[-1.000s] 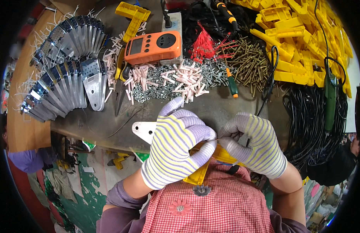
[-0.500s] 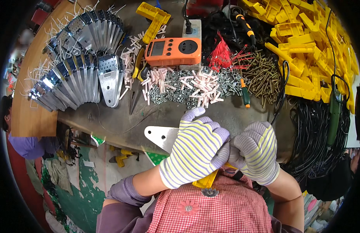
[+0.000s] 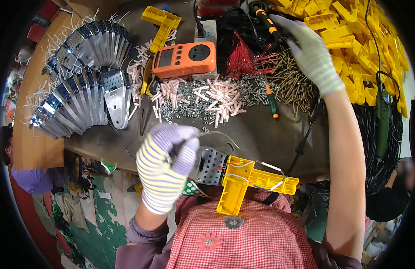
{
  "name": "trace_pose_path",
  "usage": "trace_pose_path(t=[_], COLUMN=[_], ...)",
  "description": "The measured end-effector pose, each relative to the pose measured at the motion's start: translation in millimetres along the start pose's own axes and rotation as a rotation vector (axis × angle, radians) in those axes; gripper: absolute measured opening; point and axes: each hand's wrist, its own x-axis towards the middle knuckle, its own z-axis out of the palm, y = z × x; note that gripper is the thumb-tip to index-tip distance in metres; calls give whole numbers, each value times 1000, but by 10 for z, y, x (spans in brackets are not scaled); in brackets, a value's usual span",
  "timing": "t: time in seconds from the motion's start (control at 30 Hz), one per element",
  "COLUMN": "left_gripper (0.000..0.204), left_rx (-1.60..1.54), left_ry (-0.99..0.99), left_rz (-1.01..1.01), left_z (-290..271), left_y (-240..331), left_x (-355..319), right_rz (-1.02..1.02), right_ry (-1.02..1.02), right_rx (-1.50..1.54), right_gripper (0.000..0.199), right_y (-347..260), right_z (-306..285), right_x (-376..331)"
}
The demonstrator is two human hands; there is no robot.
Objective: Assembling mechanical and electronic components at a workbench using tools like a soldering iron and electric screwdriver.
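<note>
My left hand point(image 3: 165, 166), in a striped glove, has its fingers curled round one end of a metal plate point(image 3: 211, 167) with rows of holes. A yellow T-shaped plastic housing point(image 3: 236, 184) joins the plate's other end and lies open side up before my apron. White, red and blue wires run inside it; a pale loose wire point(image 3: 225, 135) arches beside my left fingers. My right hand point(image 3: 317, 58), also gloved, reaches far forward with fingers stretched out, holding nothing visible. Close to its fingertips is a black-and-orange handled tool point(image 3: 268, 26); long brass-coloured screws point(image 3: 292, 80) lie below.
Wired metal plates point(image 3: 73, 103) stand fanned at left. An orange meter point(image 3: 185, 59) sits mid-table, with nuts point(image 3: 180, 105), pink-white sleeves point(image 3: 225, 96) and a small screwdriver point(image 3: 272, 102) in front. Yellow housings point(image 3: 350, 49) and black cables point(image 3: 368, 134) crowd the right. A person point(image 3: 37, 179) is at left.
My hands have come apart. The right went forward and right, opening; the left moved left with the plate. The yellow housing, mostly hidden before, now shows its wired inside.
</note>
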Motion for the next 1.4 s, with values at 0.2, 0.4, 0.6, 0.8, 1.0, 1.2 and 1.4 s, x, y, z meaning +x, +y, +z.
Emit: trace_pose_path(t=[0.2,0.4,0.6,0.8,1.0,1.2,1.4], left_gripper=[21,20,18,19,20,29,22], left_rx=[68,129,140,69,119,138,114], left_ry=[-121,-108,-99,-76,-86,-174,-133], left_rz=[133,83,141,117,103,26,118], left_z=[188,214,223,281,275,236,290], left_y=[153,156,152,147,145,146,175], left_x=[-41,-119,-111,-127,-142,-161,-153], right_rz=[-25,167,714,954,973,994,1066], right_ry=[-31,538,548,444,401,364,444], right_rx=[-40,559,1475,1489,1434,1430,1446], right_gripper=[40,28,35,30,27,28,29], right_y=[54,-221,-526,-658,-749,-756,-784], right_z=[285,-182,-250,-46,-18,-40,-63], right_x=[317,-154,-548,-678,-668,-679,-656])
